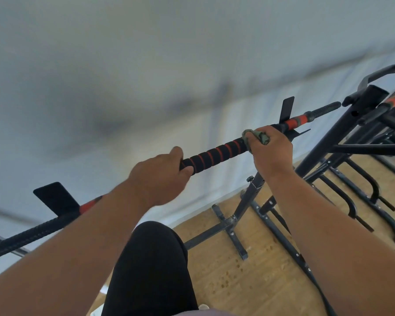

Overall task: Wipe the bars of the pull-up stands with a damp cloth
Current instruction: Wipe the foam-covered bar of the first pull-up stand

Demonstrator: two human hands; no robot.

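Note:
The pull-up bar [214, 155] runs from lower left to upper right, with black foam wound in red stripes at its middle and ribbed black ends. My left hand [160, 179] grips the bar at the left end of the striped foam. My right hand [271, 149] wraps a grey-green cloth [254, 136] round the bar at the right end of the foam. Only a bunched part of the cloth shows above my fingers.
The stand's black upright and floor feet [228, 226] stand below on a wooden floor [249, 281]. More black pull-up stands [363, 142] crowd the right side. A pale wall [146, 65] fills the background. My dark trouser leg [151, 270] is at the bottom.

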